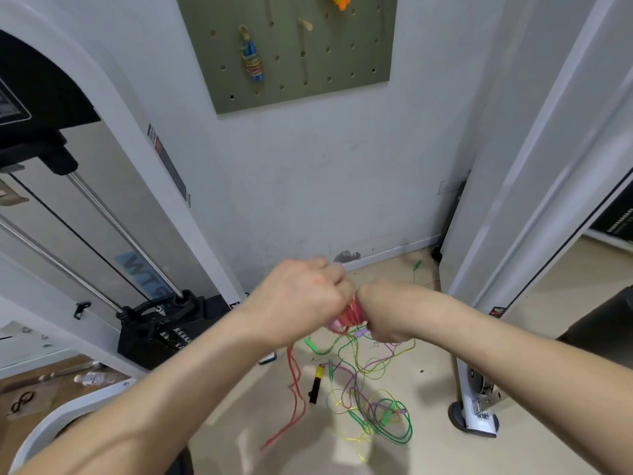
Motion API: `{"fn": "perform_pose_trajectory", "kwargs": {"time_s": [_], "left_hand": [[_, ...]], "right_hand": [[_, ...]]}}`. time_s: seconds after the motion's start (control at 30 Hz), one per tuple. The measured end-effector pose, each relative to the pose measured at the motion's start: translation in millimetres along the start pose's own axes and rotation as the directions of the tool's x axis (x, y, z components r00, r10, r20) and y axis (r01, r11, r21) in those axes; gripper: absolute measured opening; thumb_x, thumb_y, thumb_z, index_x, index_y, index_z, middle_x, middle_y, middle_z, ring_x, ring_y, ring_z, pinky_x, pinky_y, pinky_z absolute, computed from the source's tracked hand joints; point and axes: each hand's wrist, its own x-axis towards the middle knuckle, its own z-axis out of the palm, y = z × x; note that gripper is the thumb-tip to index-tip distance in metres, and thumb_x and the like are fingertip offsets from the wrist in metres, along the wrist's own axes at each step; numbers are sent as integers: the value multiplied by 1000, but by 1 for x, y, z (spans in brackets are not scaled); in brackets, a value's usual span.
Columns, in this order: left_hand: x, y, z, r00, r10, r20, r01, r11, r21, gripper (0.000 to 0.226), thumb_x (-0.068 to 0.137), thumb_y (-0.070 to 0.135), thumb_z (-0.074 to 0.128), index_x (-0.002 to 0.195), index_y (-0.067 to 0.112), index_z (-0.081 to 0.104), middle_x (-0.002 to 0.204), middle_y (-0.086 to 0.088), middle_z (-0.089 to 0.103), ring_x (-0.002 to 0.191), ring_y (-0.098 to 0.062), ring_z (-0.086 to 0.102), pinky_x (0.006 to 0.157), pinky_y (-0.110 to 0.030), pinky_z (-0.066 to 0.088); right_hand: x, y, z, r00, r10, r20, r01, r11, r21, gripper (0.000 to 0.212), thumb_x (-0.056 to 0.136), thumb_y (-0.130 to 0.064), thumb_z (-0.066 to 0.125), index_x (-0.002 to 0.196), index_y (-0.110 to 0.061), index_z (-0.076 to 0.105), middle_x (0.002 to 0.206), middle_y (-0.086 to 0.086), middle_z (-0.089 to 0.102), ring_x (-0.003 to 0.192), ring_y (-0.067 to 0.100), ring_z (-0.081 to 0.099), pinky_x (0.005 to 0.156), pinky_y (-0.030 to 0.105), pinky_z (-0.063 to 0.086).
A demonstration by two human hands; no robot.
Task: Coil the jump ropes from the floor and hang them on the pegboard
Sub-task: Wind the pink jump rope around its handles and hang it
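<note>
Both hands meet in front of me over a red jump rope wound into a tight bundle with pink handles. My right hand grips the bundle from the right. My left hand is curled around the red cord beside it, and the loose red tail hangs down to the floor. A tangle of green, yellow and purple ropes lies on the floor below. On the wall above is the olive pegboard, with a coiled blue-handled rope hanging on it and an orange item at its top edge.
A white cable gym machine with a black weight stack stands at the left. White frame posts and a footed base stand at the right. A black and yellow handle lies on the floor by the tangle.
</note>
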Motion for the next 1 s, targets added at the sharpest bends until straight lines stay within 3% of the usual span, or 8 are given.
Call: {"fn": "perform_pose_trajectory", "kwargs": {"time_s": [0.1, 0.17, 0.23, 0.5, 0.63, 0.7, 0.83, 1.0], "left_hand": [[-1, -26, -1, 992, -87, 92, 113, 933, -342, 18, 86, 35, 53, 82, 26, 69, 79, 8, 59, 74, -15, 57, 50, -25, 41], [-2, -37, -4, 950, -167, 264, 312, 569, -761, 13, 88, 24, 61, 86, 23, 74, 83, 8, 66, 80, -7, 61, 68, -26, 49], [-3, -42, -5, 899, -157, 408, 431, 156, -889, 13, 87, 12, 62, 84, 19, 73, 79, 9, 71, 75, -1, 63, 71, -18, 48], [-15, -35, 8, 858, -126, 497, 402, -438, -804, 14, 78, 15, 63, 67, 7, 66, 62, -1, 61, 55, -11, 51, 54, -25, 39], [-17, -16, 20, 664, -282, 692, 339, -712, -615, 16, 83, 0, 52, 68, 3, 56, 49, -1, 60, 42, -12, 56, 44, -21, 45], [-11, -1, 22, 684, -286, 671, 164, -836, -523, 6, 80, 1, 53, 76, 4, 56, 51, -6, 58, 38, -13, 54, 39, -21, 45], [1, 30, 25, 685, -505, 525, 97, -651, -753, 15, 92, 15, 51, 79, 11, 57, 51, -3, 46, 39, -7, 41, 41, -19, 35], [0, 51, 39, 567, -769, 295, 406, -51, -913, 9, 91, 24, 60, 93, 28, 68, 59, 11, 56, 52, -3, 46, 53, -19, 40]], "right_hand": [[-21, -1, -23, 976, -215, 7, 215, 976, -14, 26, 88, -18, 59, 68, -17, 43, 64, -5, 46, 53, 15, 44, 50, 29, 35], [-31, 5, -37, 954, -298, -27, 299, 948, 107, 23, 86, -29, 67, 75, -15, 52, 63, -3, 53, 56, 15, 47, 52, 30, 38], [-38, 10, -48, 934, -345, -90, 356, 907, 226, 33, 80, -43, 73, 80, -13, 60, 64, 0, 58, 58, 17, 50, 56, 30, 42], [-41, 10, -38, 852, -231, -470, 510, 571, 643, 59, 92, -59, 47, 63, -10, 63, 52, 16, 54, 46, 24, 52, 48, 40, 45], [-42, 6, -37, 815, -27, -579, 533, 428, 730, 57, 94, -43, 44, 71, 6, 64, 47, 8, 61, 34, 22, 48, 36, 21, 34], [-39, 5, -36, 795, 83, -601, 534, 373, 759, 53, 98, -35, 46, 69, 7, 62, 46, 12, 61, 31, 21, 43, 34, 19, 29], [-23, 4, -26, 734, 343, -586, 509, 295, 809, 50, 100, -30, 49, 70, 10, 56, 49, 28, 55, 30, 21, 40, 33, 21, 26], [-3, 8, -19, 654, 586, -478, 474, 174, 863, 46, 100, -29, 49, 71, 6, 49, 46, 15, 40, 28, 18, 39, 34, 19, 27]]}}
